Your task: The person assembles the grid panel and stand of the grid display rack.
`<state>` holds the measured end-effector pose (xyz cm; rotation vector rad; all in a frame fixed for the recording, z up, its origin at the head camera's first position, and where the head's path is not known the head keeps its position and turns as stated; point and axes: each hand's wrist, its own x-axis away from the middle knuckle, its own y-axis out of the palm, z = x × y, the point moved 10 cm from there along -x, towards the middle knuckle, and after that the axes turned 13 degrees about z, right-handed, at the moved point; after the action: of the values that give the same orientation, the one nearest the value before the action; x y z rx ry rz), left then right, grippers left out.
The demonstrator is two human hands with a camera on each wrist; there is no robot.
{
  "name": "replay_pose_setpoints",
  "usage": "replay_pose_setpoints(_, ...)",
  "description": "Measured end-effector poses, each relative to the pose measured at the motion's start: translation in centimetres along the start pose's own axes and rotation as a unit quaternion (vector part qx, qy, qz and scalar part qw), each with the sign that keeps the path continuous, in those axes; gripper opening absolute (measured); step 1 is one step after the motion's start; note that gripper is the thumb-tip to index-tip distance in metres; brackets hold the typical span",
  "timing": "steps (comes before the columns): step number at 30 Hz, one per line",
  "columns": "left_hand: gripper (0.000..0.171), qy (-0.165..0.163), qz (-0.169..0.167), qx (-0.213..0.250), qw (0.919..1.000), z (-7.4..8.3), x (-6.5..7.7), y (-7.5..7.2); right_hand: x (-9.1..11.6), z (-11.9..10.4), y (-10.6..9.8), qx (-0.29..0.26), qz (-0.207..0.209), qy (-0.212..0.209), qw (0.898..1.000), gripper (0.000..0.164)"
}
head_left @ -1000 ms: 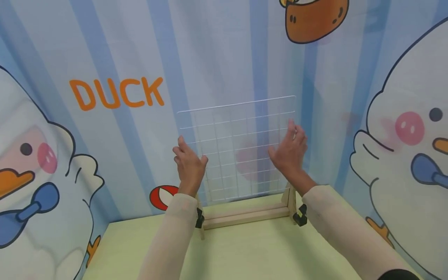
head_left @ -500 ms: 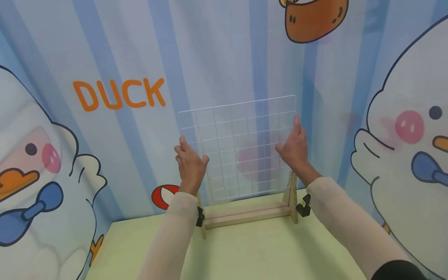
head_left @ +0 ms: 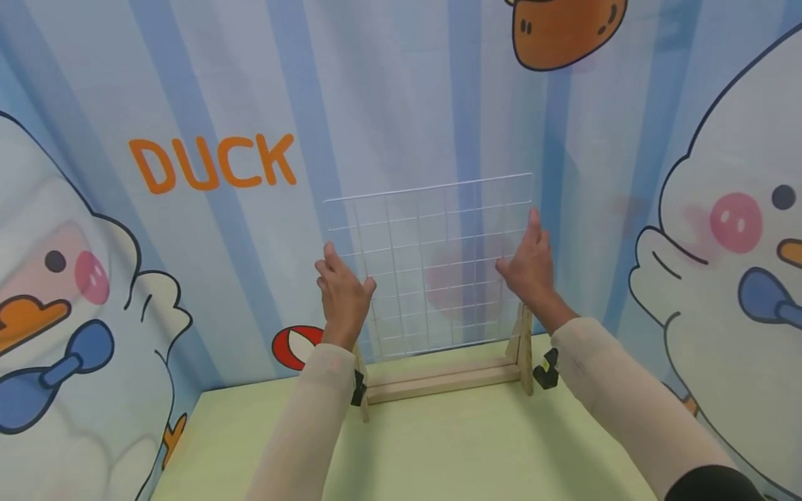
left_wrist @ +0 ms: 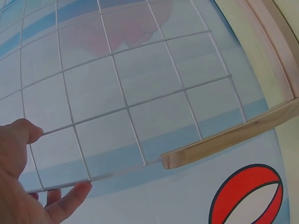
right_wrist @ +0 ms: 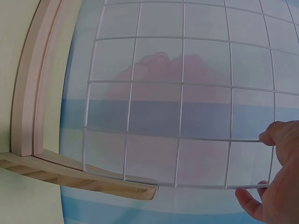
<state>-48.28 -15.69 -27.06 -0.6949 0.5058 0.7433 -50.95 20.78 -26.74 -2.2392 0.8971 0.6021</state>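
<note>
A white wire grid panel [head_left: 422, 266] stands upright on a wooden stand [head_left: 445, 384], leaning slightly back. My left hand [head_left: 343, 299] holds the panel's left edge; in the left wrist view its thumb is at a cross wire and its fingertips reach round the outer wire. At the right edge my right hand [head_left: 531, 268] grips likewise, its thumb on a wire in the right wrist view, with fingers at the edge. The panel's lower corners meet the wooden side pieces, the left one [left_wrist: 215, 142] and the right one [right_wrist: 93, 181].
The stand rests on a pale yellow-green table [head_left: 426, 445]. Close behind hangs a striped blue curtain [head_left: 388, 90] printed with ducks and an orange word. Small black devices sit at both wrists, the right one [head_left: 546, 370] beside the stand's upright.
My right hand has shifted outward to the panel's right edge, its thumb moving right. The left hand stays at the left edge, and the panel stands almost as before.
</note>
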Motion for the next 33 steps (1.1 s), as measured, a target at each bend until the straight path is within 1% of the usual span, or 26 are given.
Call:
replay_pose_setpoints(7,0.096,0.005,-0.004,0.0,1.0,-0.1,0.4,0.5,0.1,0.5,0.0,-0.006,0.001,-0.002,1.0,0.114)
replay_pose_setpoints(12,0.096,0.002,-0.01,-0.003,0.9999,-0.7,0.8,1.0,0.3,1.0,0.4,-0.003,-0.005,-0.001,1.0,0.115)
replay_pose_setpoints(20,0.096,-0.008,-0.006,0.001,0.9999,-1.8,1.4,1.8,0.6,1.6,0.9,0.007,-0.005,0.0,1.0,0.116)
replay_pose_setpoints(26,0.096,-0.006,-0.007,-0.009,0.9999,-3.0,2.7,2.3,1.8,2.7,1.6,0.004,-0.014,-0.004,1.0,0.117)
replay_pose_setpoints(29,0.095,0.002,0.003,-0.017,0.9998,-3.5,3.3,2.3,2.5,3.2,2.0,0.0,-0.014,-0.006,1.0,0.117)
replay_pose_setpoints(33,0.095,0.01,0.013,-0.023,0.9996,-4.1,3.7,2.2,3.2,3.8,2.5,-0.003,-0.014,-0.006,1.0,0.117)
